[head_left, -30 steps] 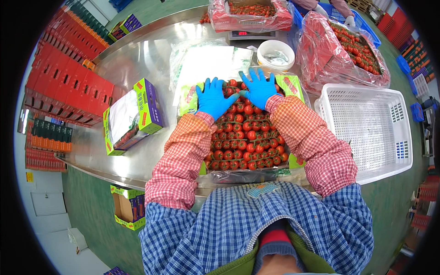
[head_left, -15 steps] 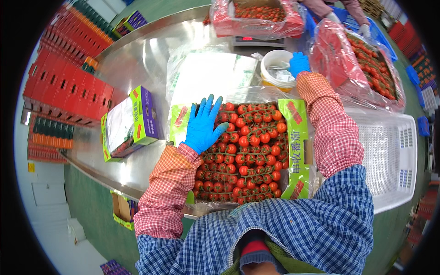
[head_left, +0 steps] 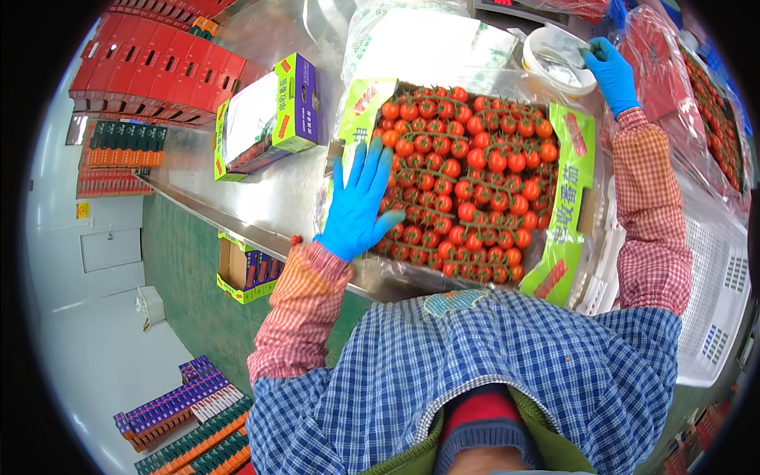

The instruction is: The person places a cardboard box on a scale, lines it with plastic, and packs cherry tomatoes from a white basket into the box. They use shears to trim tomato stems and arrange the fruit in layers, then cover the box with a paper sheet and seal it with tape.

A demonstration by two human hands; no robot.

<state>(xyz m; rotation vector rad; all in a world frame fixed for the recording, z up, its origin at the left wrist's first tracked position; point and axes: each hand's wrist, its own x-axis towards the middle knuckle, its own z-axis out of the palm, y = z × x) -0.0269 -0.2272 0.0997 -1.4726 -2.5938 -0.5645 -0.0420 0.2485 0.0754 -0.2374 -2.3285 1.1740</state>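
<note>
A shallow carton (head_left: 566, 237) with lime-green end flaps lies before me, filled with rows of red cherry tomatoes (head_left: 467, 182) on green vines. My left hand (head_left: 358, 198), in a blue glove, rests palm down with fingers apart on the tomatoes at the carton's left side. At the far right, my gloved right hand (head_left: 613, 75) reaches to a white tub (head_left: 538, 67) holding small clear packets. Its fingertips are closed on a thin clear plastic piece (head_left: 564, 46) raised at the tub's rim. What exactly that piece is cannot be made out.
White sheets (head_left: 427, 39) lie beyond the carton on the metal table (head_left: 190, 166). A green and purple box (head_left: 293, 103) stands to the left, with red cartons (head_left: 142, 63) stacked behind. Right are a plastic-wrapped tomato carton (head_left: 657, 71) and a white crate (head_left: 704, 293).
My view has turned, shifting the carton up and right in the picture. The right fingers have closed on a clear plastic piece, now raised at the tub. My left hand stays on the tomatoes.
</note>
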